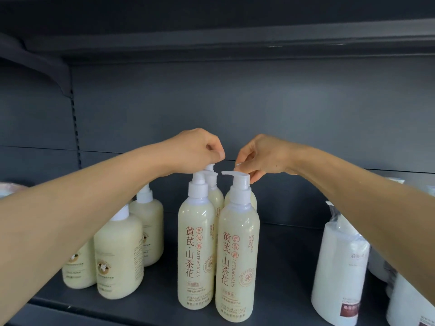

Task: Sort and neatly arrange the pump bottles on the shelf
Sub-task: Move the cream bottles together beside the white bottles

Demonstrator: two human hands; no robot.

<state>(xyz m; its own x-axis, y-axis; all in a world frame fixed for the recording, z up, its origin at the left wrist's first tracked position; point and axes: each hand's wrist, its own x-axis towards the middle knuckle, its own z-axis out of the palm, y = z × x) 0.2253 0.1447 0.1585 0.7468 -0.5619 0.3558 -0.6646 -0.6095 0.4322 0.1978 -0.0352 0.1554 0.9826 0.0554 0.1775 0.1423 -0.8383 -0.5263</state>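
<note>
Tall cream pump bottles with red lettering stand in two rows at the middle of the dark shelf (282, 267). The front left bottle (196, 250) and front right bottle (237, 260) are upright, side by side. Behind them stand a rear left bottle (217, 196) and a rear right bottle (253, 198), mostly hidden. My left hand (197, 151) is pinched on the pump head of the rear left bottle. My right hand (259, 156) pinches the pump head behind the front right bottle, whose nozzle points left.
Three shorter cream pump bottles (117, 255) stand grouped at the left under my left forearm. White wrapped bottles (341, 267) stand at the right under my right forearm. The shelf back wall (235, 109) is close behind, and an upper shelf (235, 43) hangs overhead.
</note>
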